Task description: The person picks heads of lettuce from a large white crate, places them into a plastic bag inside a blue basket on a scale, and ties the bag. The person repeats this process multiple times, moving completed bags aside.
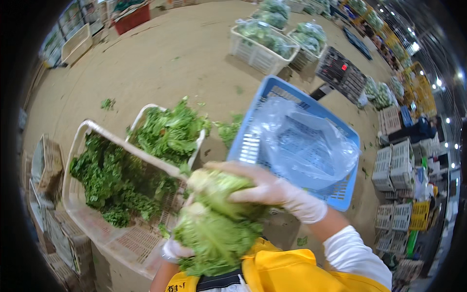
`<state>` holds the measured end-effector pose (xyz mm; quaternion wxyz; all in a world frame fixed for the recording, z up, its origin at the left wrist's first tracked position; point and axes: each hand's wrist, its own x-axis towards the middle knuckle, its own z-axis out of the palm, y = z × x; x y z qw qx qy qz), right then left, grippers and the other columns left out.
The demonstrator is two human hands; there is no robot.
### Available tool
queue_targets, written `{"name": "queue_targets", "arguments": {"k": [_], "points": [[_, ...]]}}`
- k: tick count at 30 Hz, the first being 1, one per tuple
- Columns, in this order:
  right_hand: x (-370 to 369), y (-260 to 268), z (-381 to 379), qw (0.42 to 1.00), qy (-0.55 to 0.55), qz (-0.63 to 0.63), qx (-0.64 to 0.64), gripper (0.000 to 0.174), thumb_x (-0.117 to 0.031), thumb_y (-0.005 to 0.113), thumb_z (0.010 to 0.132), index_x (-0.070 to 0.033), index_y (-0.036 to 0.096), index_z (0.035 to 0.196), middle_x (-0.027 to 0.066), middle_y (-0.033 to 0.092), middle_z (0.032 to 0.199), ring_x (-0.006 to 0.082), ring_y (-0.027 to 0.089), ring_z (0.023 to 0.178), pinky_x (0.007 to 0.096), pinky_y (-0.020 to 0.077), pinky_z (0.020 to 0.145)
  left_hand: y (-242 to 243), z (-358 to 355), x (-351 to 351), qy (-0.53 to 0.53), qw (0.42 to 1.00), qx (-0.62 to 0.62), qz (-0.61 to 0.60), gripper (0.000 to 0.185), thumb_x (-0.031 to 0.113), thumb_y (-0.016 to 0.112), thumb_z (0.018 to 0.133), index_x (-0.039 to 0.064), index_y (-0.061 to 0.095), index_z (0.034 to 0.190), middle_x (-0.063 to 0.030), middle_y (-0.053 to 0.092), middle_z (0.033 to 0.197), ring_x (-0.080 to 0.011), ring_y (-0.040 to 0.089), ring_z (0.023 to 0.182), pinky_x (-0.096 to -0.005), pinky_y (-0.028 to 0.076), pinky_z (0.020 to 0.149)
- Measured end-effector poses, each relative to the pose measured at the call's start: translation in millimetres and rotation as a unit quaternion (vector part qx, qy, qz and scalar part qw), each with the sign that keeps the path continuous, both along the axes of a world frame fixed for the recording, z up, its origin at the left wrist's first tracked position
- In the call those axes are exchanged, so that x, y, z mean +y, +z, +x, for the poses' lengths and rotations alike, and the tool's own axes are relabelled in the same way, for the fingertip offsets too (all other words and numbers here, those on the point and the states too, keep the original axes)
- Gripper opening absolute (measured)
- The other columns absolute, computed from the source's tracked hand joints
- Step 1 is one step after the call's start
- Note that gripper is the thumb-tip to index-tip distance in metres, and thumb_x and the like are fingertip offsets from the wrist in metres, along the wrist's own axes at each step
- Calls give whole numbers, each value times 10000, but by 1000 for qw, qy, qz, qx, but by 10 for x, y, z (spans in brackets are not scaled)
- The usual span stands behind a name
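Note:
Two heads of green lettuce are held close against my yellow apron [292, 262]. My right hand [259, 186], in a whitish glove, grips the upper lettuce head [224, 188] from above. Below it, my left hand [177, 250] supports the lower lettuce head [217, 233] from the side; most of its fingers are hidden behind the leaves. To the right stands a blue plastic crate [248, 120] lined with a clear plastic bag [306, 142], its mouth spread wide. On the left, a white plastic crate [135, 244] holds dark curly leafy greens [113, 182].
A smaller white crate [200, 144] of loose lettuce leaves stands behind the left crate. Beyond the blue crate are a scale display [341, 73] and white crates [255, 56] of bagged greens. Stacked crates [392, 164] and a person [416, 129] are at right. Leaf scraps [108, 104] litter the floor.

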<state>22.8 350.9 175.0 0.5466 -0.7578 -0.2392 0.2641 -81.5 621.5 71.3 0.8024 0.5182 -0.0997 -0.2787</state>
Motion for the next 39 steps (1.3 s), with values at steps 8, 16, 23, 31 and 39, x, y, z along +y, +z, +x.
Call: {"name": "queue_targets", "arguments": {"k": [8,16,23,31,39], "points": [[-2852,546,895,950,-183,-250,-43,603,-343,718,772,-60,543,1274,112,625,1181,186,581,1074,304,445,930,141,798,-3340,-137,825,417,-357,425,275,542,896,11,548,1229,-110,634,1148,-246,636,977,-409,523,889],[-2713,-1552,1698,851,-40,-514,-94,664,-448,678,758,-175,513,1340,157,539,1319,324,504,1221,386,394,1030,-1343,1446,-4348,171,896,392,-118,616,483,525,872,32,495,1291,-161,599,1202,-310,605,1049,-456,478,923],[-2468,-1424,1065,759,-74,-613,-207,930,-683,637,704,-170,376,1434,143,238,1535,387,260,1390,545,277,1089,-1886,1675,-3661,-7,883,139,448,835,681,466,841,-12,496,1307,-240,540,1286,-392,493,1205,-410,365,1022],[-2485,-1538,876,755,-25,-637,-155,1126,-573,840,498,-274,304,1443,106,109,1569,387,167,1421,673,266,1024,-836,1570,-3380,-388,686,-163,593,834,668,526,803,-15,519,1281,-251,603,1183,-328,594,1107,-391,459,934],[-2605,-2186,531,643,-139,-641,-396,1170,-410,874,557,-291,172,1485,128,150,1529,392,170,1401,656,275,1032,-193,1514,-3168,-251,733,-426,467,232,257,471,901,145,669,947,-95,679,889,-319,655,817,-431,504,699]]}}
